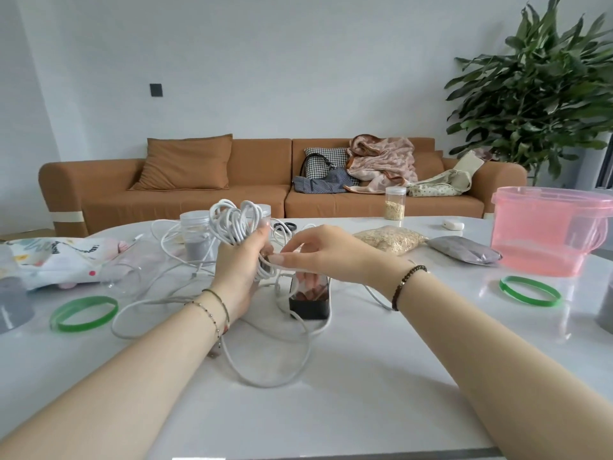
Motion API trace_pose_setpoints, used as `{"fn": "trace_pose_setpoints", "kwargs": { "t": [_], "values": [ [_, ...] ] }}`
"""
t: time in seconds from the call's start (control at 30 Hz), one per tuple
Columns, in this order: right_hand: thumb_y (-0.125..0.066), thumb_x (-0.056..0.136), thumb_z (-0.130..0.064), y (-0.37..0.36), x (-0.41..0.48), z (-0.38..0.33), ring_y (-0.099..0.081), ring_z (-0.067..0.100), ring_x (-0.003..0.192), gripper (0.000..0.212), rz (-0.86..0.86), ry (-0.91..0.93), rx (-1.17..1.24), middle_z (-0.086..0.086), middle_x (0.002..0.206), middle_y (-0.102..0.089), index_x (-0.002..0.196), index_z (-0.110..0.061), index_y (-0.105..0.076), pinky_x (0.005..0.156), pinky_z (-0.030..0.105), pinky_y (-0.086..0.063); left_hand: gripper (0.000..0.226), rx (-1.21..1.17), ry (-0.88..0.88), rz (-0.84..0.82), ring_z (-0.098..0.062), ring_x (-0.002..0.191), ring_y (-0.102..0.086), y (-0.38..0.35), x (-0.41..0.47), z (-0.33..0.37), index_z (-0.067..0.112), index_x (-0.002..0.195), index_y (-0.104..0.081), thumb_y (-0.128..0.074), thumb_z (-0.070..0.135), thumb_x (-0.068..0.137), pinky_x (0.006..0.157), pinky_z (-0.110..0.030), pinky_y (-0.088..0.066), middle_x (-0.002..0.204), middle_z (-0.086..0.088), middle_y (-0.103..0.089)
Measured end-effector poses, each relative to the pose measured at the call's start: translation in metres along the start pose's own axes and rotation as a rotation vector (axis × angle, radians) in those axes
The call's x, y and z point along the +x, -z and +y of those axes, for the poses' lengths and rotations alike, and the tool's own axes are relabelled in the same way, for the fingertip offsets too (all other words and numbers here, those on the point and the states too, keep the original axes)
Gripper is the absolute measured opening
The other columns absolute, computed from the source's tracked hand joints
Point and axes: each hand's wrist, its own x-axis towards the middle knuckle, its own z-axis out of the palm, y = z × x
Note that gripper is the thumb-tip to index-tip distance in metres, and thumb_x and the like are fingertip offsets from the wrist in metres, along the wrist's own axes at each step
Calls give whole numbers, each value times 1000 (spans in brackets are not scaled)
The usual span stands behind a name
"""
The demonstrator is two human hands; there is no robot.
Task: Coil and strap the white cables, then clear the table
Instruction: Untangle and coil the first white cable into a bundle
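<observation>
Above the middle of the surface (365, 410), our left hand (240, 273) holds up a coil (232, 220) of white cable, fingers curled round its lower half so the loops stand above the fist. Our right hand (320, 249) meets it from the right, thumb and fingers pinching a strand just beside the left fingers. The loose cable (265, 381) trails down from the coil and lies in slack loops on the surface, passing round a black box (310, 305) that stands just below our hands. More white cable lies tangled behind the coil, by a jar (195, 240) of grey filling. One green band (84, 313) lies at the left, another (530, 291) at the right near a pink tub (547, 234).
</observation>
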Motion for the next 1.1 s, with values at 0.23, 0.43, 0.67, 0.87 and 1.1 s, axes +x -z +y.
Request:
{"fn": "trace_pose_setpoints", "kwargs": {
  "t": [0.23,0.43,0.67,0.87,1.1],
  "values": [
    [-64,75,-72,30,1,14,-30,11,40,65,251,-41,-144,-9,42,-40,62,-9,-68,46,21,-32,40,-207,-84,171,-3,40,-51,-3,0,15,18,67,-48,-61,41,97,61,-28,-43,44,12,-51],
    [-16,82,-88,56,-4,28,-58,25,64,89,542,-299,-535,7,62,-61,54,-10,-48,61,33,-41,37,-287,-80,174,-8,44,-51,-2,2,18,17,68,-51,-62,38,96,59,-29,-45,47,10,-51],
    [-10,86,-83,86,-18,53,-52,22,66,88,583,-518,-831,6,70,-56,70,-13,-60,61,32,-35,31,-415,-133,358,-4,40,-49,11,9,23,17,72,-51,-64,29,98,48,-23,-43,44,11,-49],
    [-25,92,-76,72,-10,46,-58,21,62,79,531,-418,-718,3,68,-64,68,-11,-62,56,29,-38,39,-465,25,88,-5,40,-44,6,4,20,19,66,-45,-57,30,101,49,-19,-40,46,8,-42],
    [-57,85,-68,19,-1,5,-59,8,51,51,217,-12,-135,0,70,-72,74,-21,-72,60,29,-55,42,-407,82,-7,-5,43,-53,-2,-9,19,18,65,-47,-58,41,98,70,-26,-46,49,6,-49]
  ]
}}
